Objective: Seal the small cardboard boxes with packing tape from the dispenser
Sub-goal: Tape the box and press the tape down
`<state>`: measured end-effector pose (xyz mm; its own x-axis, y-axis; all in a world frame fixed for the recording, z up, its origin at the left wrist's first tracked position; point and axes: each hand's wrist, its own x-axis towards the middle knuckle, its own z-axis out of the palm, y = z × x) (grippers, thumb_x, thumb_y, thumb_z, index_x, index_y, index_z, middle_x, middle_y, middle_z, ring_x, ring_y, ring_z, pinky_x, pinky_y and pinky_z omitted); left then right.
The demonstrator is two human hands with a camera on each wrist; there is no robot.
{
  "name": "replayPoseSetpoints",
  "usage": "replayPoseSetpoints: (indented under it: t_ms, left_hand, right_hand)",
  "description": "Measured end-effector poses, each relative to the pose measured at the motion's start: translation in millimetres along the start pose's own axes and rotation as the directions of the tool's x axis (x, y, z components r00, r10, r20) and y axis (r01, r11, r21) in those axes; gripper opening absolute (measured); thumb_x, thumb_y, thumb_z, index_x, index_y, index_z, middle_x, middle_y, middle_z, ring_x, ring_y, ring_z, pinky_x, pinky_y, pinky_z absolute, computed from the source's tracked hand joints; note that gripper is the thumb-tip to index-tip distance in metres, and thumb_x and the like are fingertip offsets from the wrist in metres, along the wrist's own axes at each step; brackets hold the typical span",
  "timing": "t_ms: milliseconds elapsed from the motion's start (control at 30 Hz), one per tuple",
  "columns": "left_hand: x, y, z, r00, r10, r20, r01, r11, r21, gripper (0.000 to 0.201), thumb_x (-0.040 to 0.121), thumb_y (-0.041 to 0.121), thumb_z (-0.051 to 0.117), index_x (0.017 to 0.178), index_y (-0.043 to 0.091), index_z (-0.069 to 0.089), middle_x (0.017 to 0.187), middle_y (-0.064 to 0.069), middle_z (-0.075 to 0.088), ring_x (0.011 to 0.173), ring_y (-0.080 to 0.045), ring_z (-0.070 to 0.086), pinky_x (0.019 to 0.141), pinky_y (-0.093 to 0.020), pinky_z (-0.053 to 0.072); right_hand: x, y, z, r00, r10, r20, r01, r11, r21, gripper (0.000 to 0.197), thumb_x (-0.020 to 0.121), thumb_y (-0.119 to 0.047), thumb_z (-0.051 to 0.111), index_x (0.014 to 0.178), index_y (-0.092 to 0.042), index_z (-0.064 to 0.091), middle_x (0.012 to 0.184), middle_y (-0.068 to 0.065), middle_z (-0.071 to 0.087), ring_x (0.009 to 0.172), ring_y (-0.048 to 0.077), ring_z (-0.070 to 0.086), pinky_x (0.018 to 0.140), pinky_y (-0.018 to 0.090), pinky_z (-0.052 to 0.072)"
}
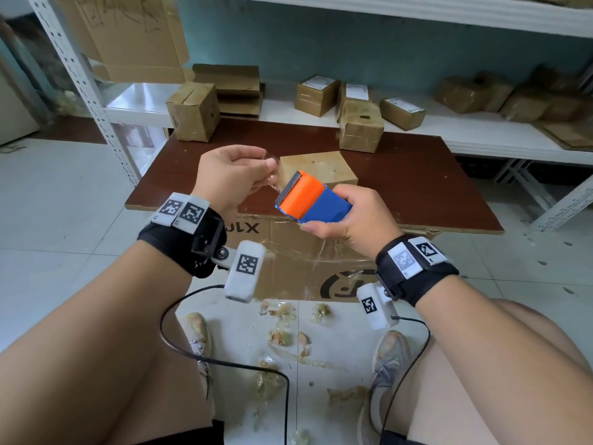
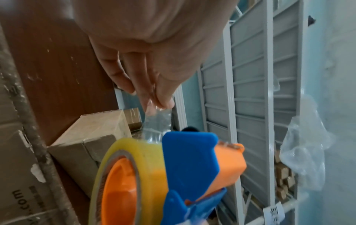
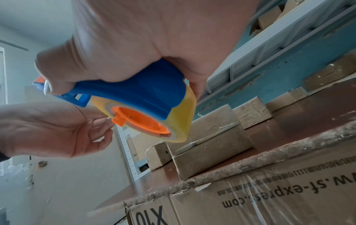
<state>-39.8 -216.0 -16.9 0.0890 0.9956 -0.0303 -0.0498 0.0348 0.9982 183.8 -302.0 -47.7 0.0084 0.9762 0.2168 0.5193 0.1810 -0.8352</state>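
My right hand (image 1: 349, 216) grips a blue and orange tape dispenser (image 1: 313, 200) above the front of a brown board (image 1: 417, 187). Its yellowish tape roll (image 3: 185, 115) shows in the wrist views, under the blue body (image 2: 188, 159). My left hand (image 1: 231, 178) pinches the free end of clear tape (image 2: 157, 120) between thumb and fingers, just left of the dispenser's blade. A small cardboard box (image 1: 321, 168) sits on the board right behind the dispenser, also seen as the box (image 3: 210, 141) from below.
Two more small boxes (image 1: 192, 112) (image 1: 361, 126) stand at the board's back edge. Several labelled boxes (image 1: 316, 94) lie on the white shelf behind. A large printed carton (image 1: 308, 258) supports the board. Tape scraps (image 1: 282, 335) litter the tiled floor by my feet.
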Motion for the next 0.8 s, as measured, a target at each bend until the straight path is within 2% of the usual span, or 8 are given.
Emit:
replayPoseSetpoints:
  t_ms: [67, 233, 433, 500, 600, 667, 733, 800]
  left_hand:
    - [-5.2, 0.6, -2.9, 0.998, 0.056, 0.022, -0.056, 0.998, 0.014, 0.026, 0.091, 0.006, 0.083, 0.116, 0.007, 0.073, 0.080, -0.004, 0.081, 0.084, -0.019, 0.081, 0.099, -0.045, 0.062]
    - [-11.0, 1.7, -5.6, 0.976, 0.212, -0.046, -0.207, 0.975, 0.085, 0.051, 0.088, 0.017, 0.088, 0.134, 0.011, 0.067, 0.087, 0.002, 0.083, 0.097, -0.011, 0.078, 0.109, -0.042, 0.055]
    - [-20.7, 4.3, -1.6, 0.955, 0.283, -0.084, -0.278, 0.958, 0.065, 0.050, 0.087, 0.013, 0.088, 0.132, 0.008, 0.066, 0.085, 0.002, 0.083, 0.095, -0.012, 0.079, 0.107, -0.041, 0.056]
    - [-24.4, 5.2, 1.5, 0.944, 0.327, -0.048, -0.319, 0.939, 0.127, 0.046, 0.087, 0.014, 0.088, 0.128, 0.011, 0.067, 0.084, 0.004, 0.082, 0.093, -0.009, 0.078, 0.102, -0.039, 0.059]
    - [-28.0, 4.7, 6.8, 0.908, 0.410, 0.085, -0.418, 0.879, 0.227, 0.044, 0.089, 0.016, 0.087, 0.128, 0.017, 0.066, 0.087, 0.005, 0.082, 0.090, -0.010, 0.078, 0.088, -0.036, 0.061]
    - [-28.5, 3.4, 8.5, 0.879, 0.447, 0.165, -0.476, 0.844, 0.248, 0.046, 0.091, 0.013, 0.085, 0.131, 0.017, 0.064, 0.088, 0.005, 0.081, 0.084, -0.008, 0.077, 0.080, -0.029, 0.058]
    - [-27.6, 2.8, 8.9, 0.844, 0.487, 0.223, -0.533, 0.806, 0.256, 0.046, 0.092, 0.009, 0.083, 0.133, 0.015, 0.063, 0.090, 0.005, 0.081, 0.084, -0.007, 0.075, 0.082, -0.026, 0.058]
    - [-27.1, 3.0, 8.2, 0.811, 0.513, 0.282, -0.580, 0.770, 0.266, 0.045, 0.092, 0.007, 0.082, 0.132, 0.013, 0.063, 0.092, 0.004, 0.080, 0.086, -0.007, 0.075, 0.086, -0.026, 0.057]
  right_hand:
    - [-2.9, -0.5, -1.4, 1.000, -0.004, 0.008, 0.004, 1.000, -0.004, 0.054, 0.066, -0.052, 0.095, 0.075, -0.014, 0.059, 0.064, -0.010, 0.050, 0.059, 0.013, 0.045, 0.059, 0.031, 0.041]
    - [-5.4, -4.1, -0.1, 1.000, -0.021, 0.005, 0.020, 0.998, 0.056, 0.065, 0.063, -0.060, 0.091, 0.082, -0.004, 0.063, 0.070, 0.003, 0.053, 0.062, 0.017, 0.047, 0.061, 0.036, 0.041]
    - [-5.8, -5.0, -1.3, 1.000, 0.014, -0.023, -0.014, 1.000, 0.020, 0.060, 0.067, -0.059, 0.091, 0.080, -0.008, 0.063, 0.066, -0.003, 0.052, 0.060, 0.015, 0.046, 0.059, 0.033, 0.041]
    - [-3.6, -2.5, -1.5, 0.998, 0.046, -0.042, -0.046, 0.999, 0.002, 0.054, 0.070, -0.055, 0.093, 0.079, -0.010, 0.063, 0.064, -0.006, 0.052, 0.059, 0.014, 0.045, 0.059, 0.031, 0.041]
    - [-1.1, 0.5, -2.4, 0.994, 0.070, -0.078, -0.073, 0.997, -0.026, 0.048, 0.073, -0.053, 0.093, 0.075, -0.017, 0.062, 0.061, -0.011, 0.053, 0.056, 0.010, 0.047, 0.057, 0.027, 0.041]
    - [-1.1, 0.8, -3.3, 0.993, 0.075, -0.090, -0.079, 0.996, -0.040, 0.049, 0.073, -0.053, 0.093, 0.075, -0.015, 0.062, 0.062, -0.010, 0.053, 0.056, 0.010, 0.048, 0.056, 0.027, 0.042]
    - [-1.7, 1.4, -5.5, 0.993, 0.073, -0.096, -0.079, 0.995, -0.058, 0.050, 0.073, -0.052, 0.093, 0.074, -0.014, 0.061, 0.061, -0.010, 0.052, 0.055, 0.009, 0.046, 0.055, 0.024, 0.040]
    - [-2.2, 2.1, -8.9, 0.994, 0.062, -0.092, -0.069, 0.994, -0.080, 0.048, 0.073, -0.049, 0.094, 0.069, -0.020, 0.056, 0.057, -0.013, 0.050, 0.053, 0.005, 0.043, 0.053, 0.018, 0.037]
